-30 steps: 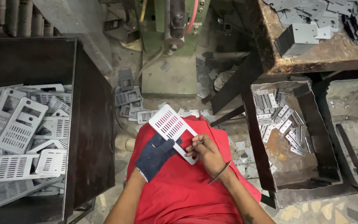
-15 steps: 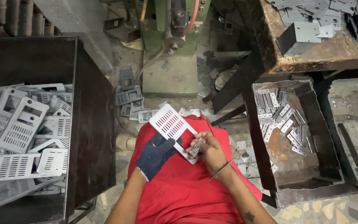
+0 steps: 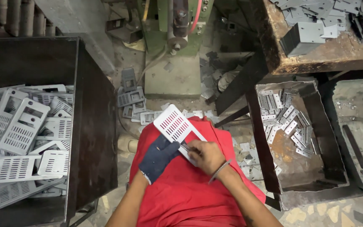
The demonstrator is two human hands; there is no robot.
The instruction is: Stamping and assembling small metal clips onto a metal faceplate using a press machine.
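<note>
A white slotted metal plate [image 3: 174,123] lies tilted on my lap, over a red cloth [image 3: 181,189]. My left hand [image 3: 158,156], in a dark blue glove, grips the plate's lower edge. My right hand [image 3: 204,154], bare with a thin bangle on the wrist, rests closed on the plate's lower right part, pinching a small grey metal strip against it. The strip is mostly hidden by my fingers.
A dark bin [image 3: 91,126] at the left holds several white slotted plates [image 3: 19,138]. A rusty box [image 3: 269,164] at the right holds small grey strips [image 3: 288,120]. A green machine [image 3: 173,50] stands ahead, a worn bench [image 3: 316,52] with grey parts at the upper right.
My right hand has moved left along the plate, bringing the small strip closer to my gloved left hand. The plate has stayed in about the same place.
</note>
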